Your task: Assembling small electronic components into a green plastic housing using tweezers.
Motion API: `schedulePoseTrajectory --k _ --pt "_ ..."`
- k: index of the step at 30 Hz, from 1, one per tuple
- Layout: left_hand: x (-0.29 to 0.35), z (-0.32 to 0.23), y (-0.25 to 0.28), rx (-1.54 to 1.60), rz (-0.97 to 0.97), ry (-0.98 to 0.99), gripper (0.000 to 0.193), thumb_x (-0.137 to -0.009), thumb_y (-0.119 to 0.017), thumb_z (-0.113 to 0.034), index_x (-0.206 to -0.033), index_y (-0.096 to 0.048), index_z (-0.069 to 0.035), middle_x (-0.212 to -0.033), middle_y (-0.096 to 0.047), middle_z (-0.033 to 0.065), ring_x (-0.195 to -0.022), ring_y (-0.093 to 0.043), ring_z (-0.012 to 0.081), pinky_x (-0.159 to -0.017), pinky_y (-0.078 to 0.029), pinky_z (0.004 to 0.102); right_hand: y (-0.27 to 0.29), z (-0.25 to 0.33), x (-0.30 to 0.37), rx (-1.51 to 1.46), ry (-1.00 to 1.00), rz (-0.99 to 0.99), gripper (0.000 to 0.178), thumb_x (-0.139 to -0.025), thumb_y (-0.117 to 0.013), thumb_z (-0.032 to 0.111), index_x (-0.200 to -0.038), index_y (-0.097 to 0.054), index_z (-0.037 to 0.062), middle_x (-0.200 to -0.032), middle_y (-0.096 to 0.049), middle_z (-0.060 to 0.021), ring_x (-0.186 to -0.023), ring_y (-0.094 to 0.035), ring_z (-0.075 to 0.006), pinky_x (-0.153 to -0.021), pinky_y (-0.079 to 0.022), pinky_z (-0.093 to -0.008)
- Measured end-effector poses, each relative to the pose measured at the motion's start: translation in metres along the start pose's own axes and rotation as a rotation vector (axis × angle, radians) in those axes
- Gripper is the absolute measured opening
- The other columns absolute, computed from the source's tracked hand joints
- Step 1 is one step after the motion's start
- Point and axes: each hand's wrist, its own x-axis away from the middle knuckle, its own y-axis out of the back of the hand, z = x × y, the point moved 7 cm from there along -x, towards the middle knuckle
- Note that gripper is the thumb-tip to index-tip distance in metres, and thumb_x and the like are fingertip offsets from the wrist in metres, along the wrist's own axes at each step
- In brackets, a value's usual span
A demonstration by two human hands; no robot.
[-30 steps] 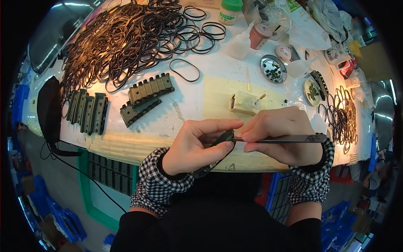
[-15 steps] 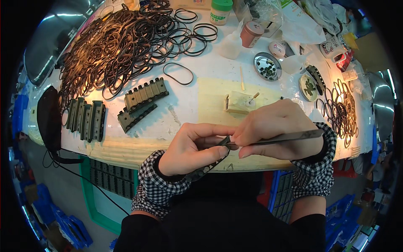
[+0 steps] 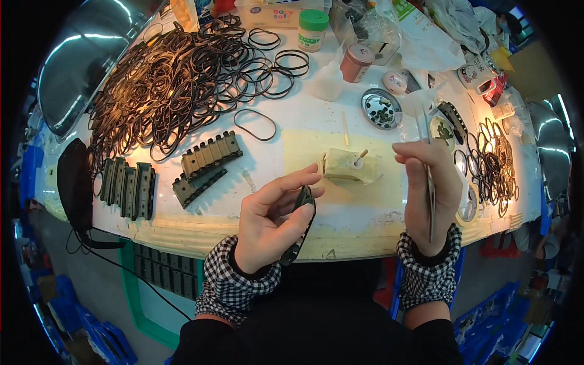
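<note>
My left hand [image 3: 267, 225] is closed around a narrow dark green ridged strip [image 3: 298, 244], pinched between thumb and fingers and tilted nearly upright over the table's front edge. To its right, my right hand [image 3: 433, 198] grips slim metal tweezers [image 3: 431, 210], their tips pointing away from me. The tweezers are apart from the strip. Beyond them sits a round metal dish [image 3: 381, 110] of small dark pieces, and near it a pale dish [image 3: 440, 129] with green bits. Between my hands, farther back, a wrapped yellowish block [image 3: 340, 169] has a short stick standing in it.
At left lie two green ridged strips [image 3: 212, 155] and a row of several more [image 3: 128, 191]. Black rubber rings [image 3: 164, 85] are heaped behind them, with a smaller heap [image 3: 496, 164] at right. A green-lidded jar [image 3: 311, 36] and red tin [image 3: 357, 62] stand at the back.
My right hand has drawn the tweezers away from the strip to the right, and they have swung to point away from me. My left hand has turned the strip more upright.
</note>
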Motion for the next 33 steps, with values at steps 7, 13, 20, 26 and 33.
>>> schedulePoseTrajectory --k 7,13,20,26,33 --pt "-0.002 0.0 0.001 0.03 -0.04 -0.008 0.04 -0.09 -0.055 -0.007 -0.127 -0.048 0.007 -0.136 -0.046 0.0239 -0.114 -0.059 0.0257 -0.095 -0.049 0.0326 -0.027 -0.013 0.0 0.212 0.059 0.11 0.02 -0.071 -0.074 0.004 -0.089 -0.065 0.0048 -0.073 -0.056 -0.0067 -0.075 -0.053 -0.0255 -0.064 -0.044 -0.0341" --pt "-0.002 0.002 0.001 0.085 -0.023 0.001 0.039 -0.089 -0.056 0.002 -0.127 -0.05 0.004 -0.138 -0.045 0.0193 -0.119 -0.055 0.0209 -0.098 -0.047 0.0295 -0.025 -0.01 0.002 0.17 0.09 0.086 0.017 -0.072 -0.073 0.003 -0.086 -0.064 0.0033 -0.074 -0.057 -0.007 -0.073 -0.053 -0.0246 -0.063 -0.043 -0.0325" --pt "-0.001 0.001 -0.002 0.09 -0.018 0.006 0.04 -0.089 -0.056 0.002 -0.128 -0.048 0.005 -0.135 -0.048 0.0195 -0.119 -0.055 0.0211 -0.098 -0.046 0.0297 -0.022 0.013 0.013 -0.365 -0.095 0.036 0.009 -0.083 -0.066 0.001 -0.092 -0.064 0.0 -0.078 -0.06 -0.0067 -0.071 -0.055 -0.0169 -0.067 -0.044 -0.0265" --pt "-0.004 -0.003 -0.006 0.111 0.04 -0.067 0.042 -0.089 -0.055 0.004 -0.13 -0.045 0.006 -0.124 -0.057 0.0181 -0.116 -0.055 0.0187 -0.097 -0.045 0.029 -0.057 0.011 0.021 -0.72 -0.239 0.109 0.007 -0.095 -0.052 0.004 -0.099 -0.053 -0.0015 -0.088 -0.062 -0.0091 -0.081 -0.063 -0.0127 -0.071 -0.049 -0.0243" --pt "-0.001 0.0 -0.004 0.094 0.0 -0.011 0.039 -0.09 -0.057 -0.005 -0.126 -0.048 0.007 -0.136 -0.048 0.0207 -0.11 -0.059 0.0198 -0.095 -0.047 0.0319 -0.067 0.008 0.025 -0.796 -0.302 0.182 0.01 -0.097 -0.049 0.007 -0.098 -0.05 -0.0026 -0.09 -0.061 -0.0104 -0.085 -0.066 -0.016 -0.076 -0.053 -0.0277"
